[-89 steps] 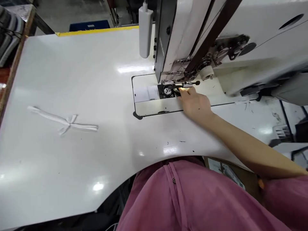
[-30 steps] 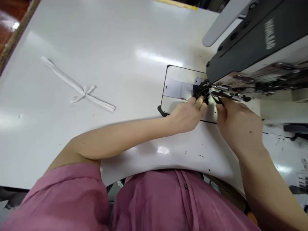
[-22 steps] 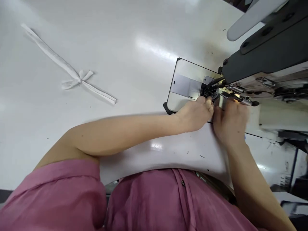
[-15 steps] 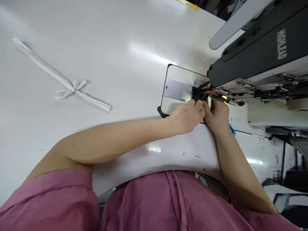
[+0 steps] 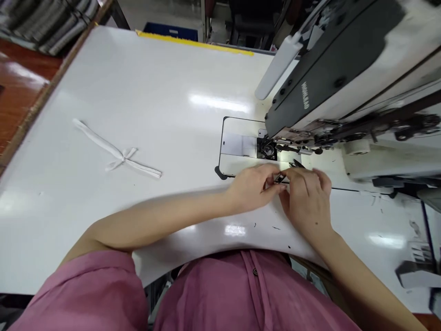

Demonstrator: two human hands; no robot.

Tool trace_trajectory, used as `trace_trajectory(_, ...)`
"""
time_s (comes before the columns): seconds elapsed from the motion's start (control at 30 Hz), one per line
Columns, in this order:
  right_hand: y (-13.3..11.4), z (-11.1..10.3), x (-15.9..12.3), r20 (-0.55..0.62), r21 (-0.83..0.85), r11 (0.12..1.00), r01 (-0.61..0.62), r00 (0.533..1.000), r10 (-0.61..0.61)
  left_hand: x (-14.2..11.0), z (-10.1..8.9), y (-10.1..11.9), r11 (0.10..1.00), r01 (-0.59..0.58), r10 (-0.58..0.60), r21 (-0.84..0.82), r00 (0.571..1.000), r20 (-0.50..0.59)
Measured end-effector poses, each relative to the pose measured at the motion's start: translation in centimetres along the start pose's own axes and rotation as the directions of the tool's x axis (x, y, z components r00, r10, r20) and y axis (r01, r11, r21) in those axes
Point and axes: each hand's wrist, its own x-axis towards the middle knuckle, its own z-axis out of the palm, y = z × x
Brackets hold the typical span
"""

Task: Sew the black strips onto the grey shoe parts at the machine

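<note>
A big white table (image 5: 182,138) is seen in a workroom. At the far left, a pile of grey cloth (image 5: 44,23) is seen past the table's edge. Next, a white strip (image 5: 103,143), tied in a knot, is laid flat on the table. The back edge is lined with yellow tape (image 5: 193,43), and a blue box (image 5: 170,31) is seen behind it. Then comes a flat plate (image 5: 234,164), set into the table. In front of it, a small shiny piece (image 5: 279,178) is pinched between the thumb and finger of the left hand (image 5: 250,189). The same piece is pinched by the fingertips of the right hand (image 5: 306,195). A dark pointed thing (image 5: 296,164) is seen just behind the right hand; whether it is held cannot be told. Farther right, a sewing machine (image 5: 320,87) is seen, with its front end placed over the plate.
</note>
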Motion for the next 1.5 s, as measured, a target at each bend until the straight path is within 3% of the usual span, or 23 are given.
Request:
trace_trajectory(0.07, -0.5, -1.1, -0.7, -0.017, 0.124, 0.992, 0.030, 0.999, -0.028, -1.5, -0.1, 1.3, 0.987, 0.096, -0.097, -0.127, 0.995, -0.004)
trace_trajectory(0.13, -1.0, -1.6, -1.0, -0.007, 0.316, 0.948, -0.020, 1.000, 0.023, -2.9, -0.2, 2.2, 0.964, 0.162, -0.166, -0.211, 0.986, -0.004)
trace_trajectory(0.23, -1.8, -1.8, -0.9, 0.169, 0.569, 0.798, -0.197, 0.978, 0.121, -4.5, -0.3, 2.7, 0.913, 0.227, -0.254, -0.339, 0.966, -0.037)
trace_trajectory(0.3, -2.1, -1.8, -0.7, 0.265, 0.637, 0.718, -0.279, 0.955, 0.136, -5.2, -0.3, 2.6, 0.818, 0.294, -0.370, -0.495, 0.927, -0.060)
trace_trajectory(0.43, -2.9, -1.9, 0.0, 0.318, 0.692, 0.653, -0.306, 0.942, 0.105, -6.0, -0.6, 2.5, 0.522, 0.368, -0.586, -0.769, 0.810, -0.010)
trace_trajectory(0.53, -3.7, -1.8, 0.6, 0.367, 0.749, 0.570, -0.337, 0.928, 0.066, -6.3, -1.0, 2.8, 0.446, 0.355, -0.642, -0.822, 0.766, -0.018)
trace_trajectory(0.8, -4.6, -2.3, 1.5, 0.399, 0.848, 0.359, -0.390, 0.916, 0.051, -6.5, -2.3, 2.9, 0.498, 0.298, -0.625, -0.815, 0.775, -0.098)
trace_trajectory(0.9, -4.2, -2.9, 2.0, 0.408, 0.855, 0.333, -0.398, 0.912, 0.042, -6.9, -2.6, 2.2, 0.587, 0.277, -0.550, -0.761, 0.826, -0.124)
trace_trajectory(1.0, -4.1, -3.2, 3.1, 0.349, 0.865, 0.369, -0.341, 0.936, 0.047, -7.3, -2.9, 1.3, 0.783, 0.219, -0.406, -0.583, 0.889, -0.212)
trace_trajectory(1.07, -4.3, -3.5, 4.1, 0.294, 0.856, 0.440, -0.272, 0.956, 0.018, -7.5, -3.2, 0.9, 0.900, 0.179, -0.306, -0.398, 0.909, -0.283)
trace_trajectory(1.17, -4.3, -4.9, 6.1, 0.224, 0.825, 0.546, -0.145, 0.971, -0.080, -7.8, -4.2, 0.6, 0.987, 0.129, -0.155, -0.098, 0.925, -0.347)
trace_trajectory(1.23, -4.2, -6.8, 7.7, 0.175, 0.799, 0.599, -0.057, 0.974, -0.141, -8.0, -5.0, 0.5, 0.992, 0.109, -0.083, 0.055, 0.933, -0.350)
trace_trajectory(1.33, -3.9, -11.6, 10.6, 0.079, 0.735, 0.674, 0.069, 0.979, -0.186, -8.1, -5.7, 0.2, 0.978, 0.120, -0.054, 0.172, 0.938, -0.344)
trace_trajectory(1.43, -4.0, -17.3, 13.2, -0.028, 0.651, 0.747, 0.134, 0.988, -0.154, -8.2, -5.7, 0.1, 0.978, 0.131, -0.065, 0.163, 0.932, -0.356)
trace_trajectory(1.5, -4.3, -20.6, 14.5, -0.073, 0.662, 0.741, 0.113, 0.994, -0.087, -8.1, -5.4, 0.2, 0.986, 0.126, -0.075, 0.111, 0.923, -0.378)
